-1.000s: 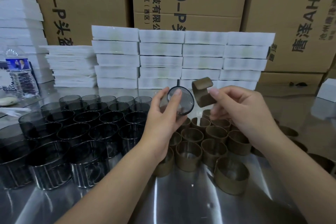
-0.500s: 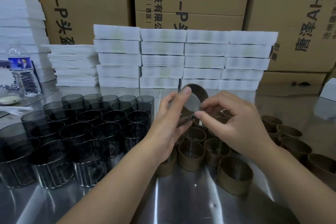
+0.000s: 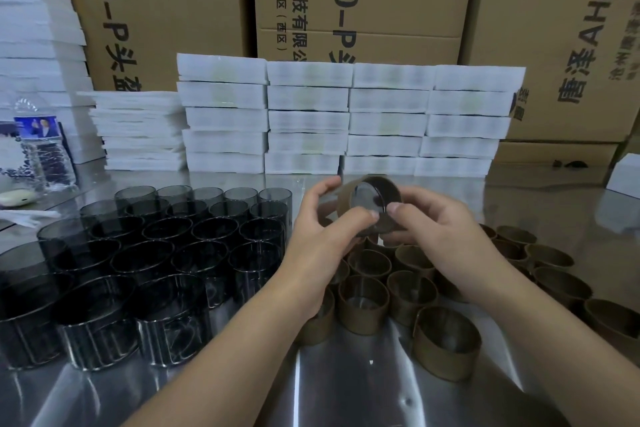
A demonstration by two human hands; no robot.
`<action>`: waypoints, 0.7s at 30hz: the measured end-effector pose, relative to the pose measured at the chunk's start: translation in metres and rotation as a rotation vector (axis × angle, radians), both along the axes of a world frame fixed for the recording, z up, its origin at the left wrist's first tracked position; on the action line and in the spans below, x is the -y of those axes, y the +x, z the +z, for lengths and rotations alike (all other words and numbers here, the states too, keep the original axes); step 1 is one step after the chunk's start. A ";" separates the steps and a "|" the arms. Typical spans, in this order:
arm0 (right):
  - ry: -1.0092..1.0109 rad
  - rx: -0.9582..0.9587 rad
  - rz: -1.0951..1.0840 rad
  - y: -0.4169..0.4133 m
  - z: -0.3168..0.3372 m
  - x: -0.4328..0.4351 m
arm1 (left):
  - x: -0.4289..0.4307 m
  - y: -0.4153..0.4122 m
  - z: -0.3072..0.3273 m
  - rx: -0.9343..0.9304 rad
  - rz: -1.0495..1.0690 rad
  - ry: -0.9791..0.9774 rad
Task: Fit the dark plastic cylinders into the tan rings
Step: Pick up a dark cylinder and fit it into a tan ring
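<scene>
Above the middle of the shiny metal desk [image 3: 346,392], both hands pinch one dark translucent plastic cylinder [image 3: 372,204] sitting inside a tan cardboard ring [image 3: 346,192]. The left hand [image 3: 322,236] hides the ring's near-left side; the right hand [image 3: 436,229] covers its right edge.

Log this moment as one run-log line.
step: fitting | left hand and right hand: hold dark cylinder in tan ring above table

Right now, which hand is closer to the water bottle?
Left. The left hand is the one on the water bottle's side, though the block of dark cylinders lies between them. The right hand is farther over, above the tan rings.
</scene>
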State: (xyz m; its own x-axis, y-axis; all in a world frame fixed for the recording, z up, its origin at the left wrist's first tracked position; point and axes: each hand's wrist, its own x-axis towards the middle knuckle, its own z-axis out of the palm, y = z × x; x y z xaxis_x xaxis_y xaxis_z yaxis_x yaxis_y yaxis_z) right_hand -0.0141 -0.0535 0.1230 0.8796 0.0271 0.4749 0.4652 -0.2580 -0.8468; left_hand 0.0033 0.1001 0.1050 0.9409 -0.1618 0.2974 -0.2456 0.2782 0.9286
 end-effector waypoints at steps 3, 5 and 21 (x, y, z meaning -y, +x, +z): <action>-0.052 0.051 -0.001 0.002 -0.001 0.002 | -0.002 0.001 0.000 0.030 0.050 0.045; -0.038 0.057 -0.002 0.004 -0.003 0.004 | -0.002 0.001 -0.001 0.050 0.071 0.065; 0.007 0.063 0.082 0.007 -0.005 0.007 | -0.004 0.001 0.000 0.039 0.053 0.035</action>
